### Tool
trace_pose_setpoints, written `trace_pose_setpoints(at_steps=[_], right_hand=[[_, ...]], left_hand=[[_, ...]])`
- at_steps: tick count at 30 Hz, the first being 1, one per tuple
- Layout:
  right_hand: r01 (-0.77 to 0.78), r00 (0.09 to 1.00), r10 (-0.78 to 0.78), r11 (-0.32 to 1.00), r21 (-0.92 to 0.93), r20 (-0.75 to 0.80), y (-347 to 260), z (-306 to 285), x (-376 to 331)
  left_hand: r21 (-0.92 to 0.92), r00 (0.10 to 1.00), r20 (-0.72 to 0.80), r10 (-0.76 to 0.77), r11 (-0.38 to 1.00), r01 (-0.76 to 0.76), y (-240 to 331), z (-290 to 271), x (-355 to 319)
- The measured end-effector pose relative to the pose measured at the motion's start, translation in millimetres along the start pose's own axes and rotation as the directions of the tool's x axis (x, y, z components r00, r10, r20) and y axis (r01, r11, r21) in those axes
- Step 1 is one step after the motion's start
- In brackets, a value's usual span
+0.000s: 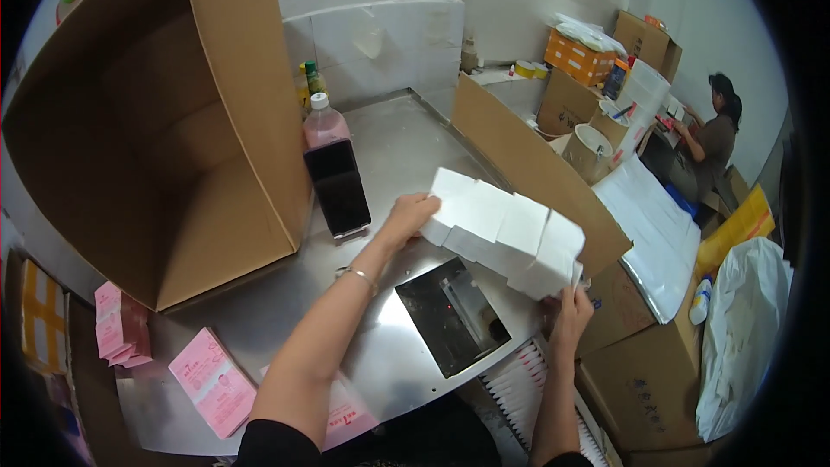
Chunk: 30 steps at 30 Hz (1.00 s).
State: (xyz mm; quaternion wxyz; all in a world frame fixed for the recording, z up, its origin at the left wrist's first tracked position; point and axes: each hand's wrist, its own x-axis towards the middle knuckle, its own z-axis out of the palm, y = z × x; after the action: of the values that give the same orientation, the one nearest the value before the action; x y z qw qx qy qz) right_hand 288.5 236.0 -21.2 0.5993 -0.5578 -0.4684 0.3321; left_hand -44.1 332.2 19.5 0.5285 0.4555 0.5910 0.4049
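Observation:
A row of several small white boxes (506, 229) is squeezed end to end between my two hands, above the steel table. My left hand (413, 218) grips the far left end of the row, with the thumb at the end box. At the near right end, my right hand (571, 316) has its fingers closed on the last box. Below the row, a dark rectangular opening (454, 316) is set in the tabletop. Beneath the table edge by my right forearm sits a tray of white slender items with pink parts (536, 380), partly hidden by the arm.
A large open cardboard box (251, 104) stands on the left of the steel table (402, 138). A black phone (337, 186) leans on a pink bottle (324, 124). Pink leaflet stacks (214, 380) lie near left. Cartons (644, 389) crowd the right; a person (713, 134) sits beyond.

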Motion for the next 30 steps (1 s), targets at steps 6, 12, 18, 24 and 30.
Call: trace_pose_setpoints(at_steps=[6,12,18,24,30], right_hand=[[0.024,0.993,0.000,0.979,0.203,-0.115,2.6,21.7,-45.2],[0.143,0.986,-0.129,0.980,-0.138,0.107,-6.3,22.6,-31.4],[0.499,0.812,-0.575,0.773,-0.390,-0.101,-88.1,-11.6,-6.3],[0.746,0.533,-0.719,0.151,-0.649,0.445,-86.9,45.6,26.7],[0.745,0.553,-0.642,0.094,-0.660,0.531,-97.3,60.0,20.1]], left_hand=[[0.233,0.928,-0.135,0.348,0.921,-0.312,11.4,39.4,46.1],[0.402,0.876,-0.020,0.482,0.806,-0.435,-4.5,14.1,-21.0],[0.528,0.926,0.317,0.203,0.774,-0.350,3.1,-25.9,-232.3],[0.671,0.935,0.050,0.352,0.681,-0.292,-29.7,-6.2,-350.8],[0.935,0.822,-0.251,0.512,0.347,0.069,-117.2,9.6,-362.4]])
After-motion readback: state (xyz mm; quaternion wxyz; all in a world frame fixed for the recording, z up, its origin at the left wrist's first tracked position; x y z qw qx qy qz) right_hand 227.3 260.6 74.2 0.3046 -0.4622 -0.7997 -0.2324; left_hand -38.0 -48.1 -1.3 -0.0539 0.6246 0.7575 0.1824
